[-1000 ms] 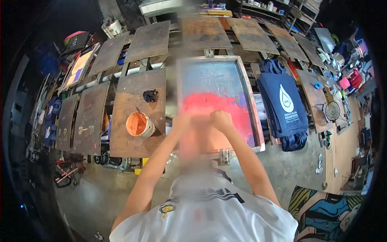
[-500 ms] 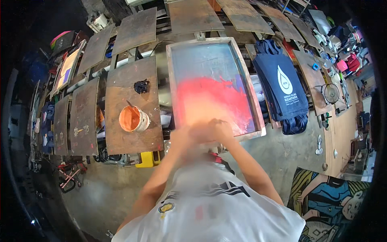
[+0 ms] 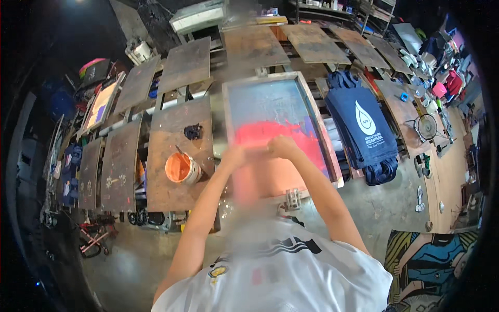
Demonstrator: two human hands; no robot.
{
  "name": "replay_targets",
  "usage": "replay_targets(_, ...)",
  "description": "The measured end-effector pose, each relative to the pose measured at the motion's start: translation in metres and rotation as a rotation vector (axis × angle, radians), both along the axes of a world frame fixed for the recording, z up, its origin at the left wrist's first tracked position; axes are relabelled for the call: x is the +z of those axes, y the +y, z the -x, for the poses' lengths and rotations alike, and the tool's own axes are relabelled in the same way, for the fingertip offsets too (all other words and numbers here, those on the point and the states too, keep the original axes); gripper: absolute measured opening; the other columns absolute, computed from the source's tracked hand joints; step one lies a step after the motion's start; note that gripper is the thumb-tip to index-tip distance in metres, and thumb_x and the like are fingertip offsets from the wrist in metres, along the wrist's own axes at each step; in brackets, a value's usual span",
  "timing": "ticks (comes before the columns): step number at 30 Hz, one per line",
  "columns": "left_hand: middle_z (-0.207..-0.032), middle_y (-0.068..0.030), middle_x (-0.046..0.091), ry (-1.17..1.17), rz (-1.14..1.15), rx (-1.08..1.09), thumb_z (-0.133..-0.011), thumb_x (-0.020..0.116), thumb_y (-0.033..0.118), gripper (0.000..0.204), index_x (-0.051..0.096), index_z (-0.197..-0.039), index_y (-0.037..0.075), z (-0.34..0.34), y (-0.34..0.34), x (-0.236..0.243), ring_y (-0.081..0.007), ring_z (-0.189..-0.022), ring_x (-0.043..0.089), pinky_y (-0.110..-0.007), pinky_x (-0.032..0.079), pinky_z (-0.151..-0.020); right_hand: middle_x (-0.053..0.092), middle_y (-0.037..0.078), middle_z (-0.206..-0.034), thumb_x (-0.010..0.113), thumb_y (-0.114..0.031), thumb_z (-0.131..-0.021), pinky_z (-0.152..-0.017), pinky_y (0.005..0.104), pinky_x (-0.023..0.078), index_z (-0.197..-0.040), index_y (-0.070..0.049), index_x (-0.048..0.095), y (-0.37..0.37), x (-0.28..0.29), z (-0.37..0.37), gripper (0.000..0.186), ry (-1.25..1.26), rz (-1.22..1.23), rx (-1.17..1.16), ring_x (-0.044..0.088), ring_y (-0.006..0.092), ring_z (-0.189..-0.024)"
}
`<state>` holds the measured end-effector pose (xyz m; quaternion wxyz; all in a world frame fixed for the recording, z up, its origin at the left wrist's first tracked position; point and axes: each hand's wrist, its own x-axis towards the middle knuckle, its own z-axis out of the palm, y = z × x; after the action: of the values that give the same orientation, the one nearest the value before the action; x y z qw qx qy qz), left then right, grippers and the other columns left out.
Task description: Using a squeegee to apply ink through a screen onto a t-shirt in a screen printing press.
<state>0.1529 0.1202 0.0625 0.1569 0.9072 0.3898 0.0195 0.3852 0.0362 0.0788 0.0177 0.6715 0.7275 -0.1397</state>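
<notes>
A wooden-framed printing screen (image 3: 318,125) lies in front of me, its mesh grey-blue at the far end and covered with pinkish-red ink (image 3: 307,151) nearer to me. Both hands are over the inked part. My right hand (image 3: 283,147) is closed in a fist on a squeegee (image 3: 258,154), of which only a blurred brownish bar shows between the hands. My left hand (image 3: 237,157) appears closed on the bar's other end, though a vertical smear in the picture blurs its fingers. The squeegee's blade cannot be made out.
On a brown board (image 3: 176,122) to the left stand a tub of orange ink (image 3: 193,171) and a crumpled black thing (image 3: 193,132). Right of the screen lies a stack of navy bags (image 3: 358,140). A metal clamp (image 3: 293,199) sits at the screen's near edge. More boards surround these.
Both hands have moved away from me, from the screen's near edge to farther up over the ink. The whole view has tilted upward, so more of the far side shows.
</notes>
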Motion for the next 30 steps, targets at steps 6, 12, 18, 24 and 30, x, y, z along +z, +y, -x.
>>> replay_targets(6, -0.103, -0.0113, 0.068, -0.096, -0.127, 0.058, -0.083, 0.073, 0.038, 0.031, 0.07, -0.103, 0.014, -0.022, 0.003, 0.006, -0.0354, -0.099, 0.066, -0.049, 0.053, -0.08, 0.071, 0.007, -0.102, 0.071, -0.032, -0.08, -0.079, 0.0476, 0.057, -0.099, -0.02, 0.072, 0.021, -0.025, 0.002, 0.022, 0.0, -0.175, -0.261, 0.071, 0.0311, -0.091)
replay_targets(12, -0.099, -0.0091, 0.068, -0.155, -0.091, 0.105, -0.078, 0.079, 0.034, 0.034, 0.069, -0.101, 0.011, 0.006, -0.068, -0.017, -0.0351, -0.088, 0.069, -0.048, 0.055, -0.073, 0.07, 0.009, -0.086, 0.068, -0.025, -0.079, -0.069, 0.0449, 0.058, -0.091, -0.012, 0.072, -0.045, -0.024, 0.018, 0.019, 0.115, -0.309, -0.093, 0.073, 0.0282, -0.082)
replay_targets(18, -0.102, -0.008, 0.068, -0.137, 0.189, 0.155, -0.076, 0.078, 0.03, 0.036, 0.07, -0.106, 0.012, 0.01, -0.163, 0.104, -0.0336, -0.088, 0.069, -0.047, 0.056, -0.075, 0.072, 0.007, -0.08, 0.063, -0.017, -0.078, -0.065, 0.0423, 0.057, -0.09, -0.011, 0.068, -0.128, -0.01, 0.053, 0.013, 0.05, -0.12, -0.155, 0.072, 0.028, -0.078)
replay_targets(24, -0.092, -0.0124, 0.07, 0.038, 0.231, 0.093, -0.081, 0.076, 0.045, 0.041, 0.073, -0.095, 0.007, 0.018, -0.127, 0.074, -0.0359, -0.088, 0.069, -0.047, 0.055, -0.077, 0.072, 0.012, -0.09, 0.066, -0.016, -0.079, -0.077, 0.045, 0.058, -0.084, -0.007, 0.073, -0.093, 0.017, 0.037, 0.013, 0.087, 0.031, -0.039, 0.071, 0.0307, -0.093)
replay_targets(30, -0.091, -0.0139, 0.069, -0.164, -0.154, -0.088, -0.074, 0.082, 0.039, 0.041, 0.071, -0.097, 0.007, -0.002, -0.024, 0.021, -0.0381, -0.085, 0.067, -0.049, 0.054, -0.076, 0.072, 0.012, -0.097, 0.064, -0.015, -0.082, -0.083, 0.0422, 0.057, -0.087, -0.01, 0.074, -0.002, -0.031, 0.018, 0.012, -0.08, -0.238, 0.13, 0.068, 0.0302, -0.1)
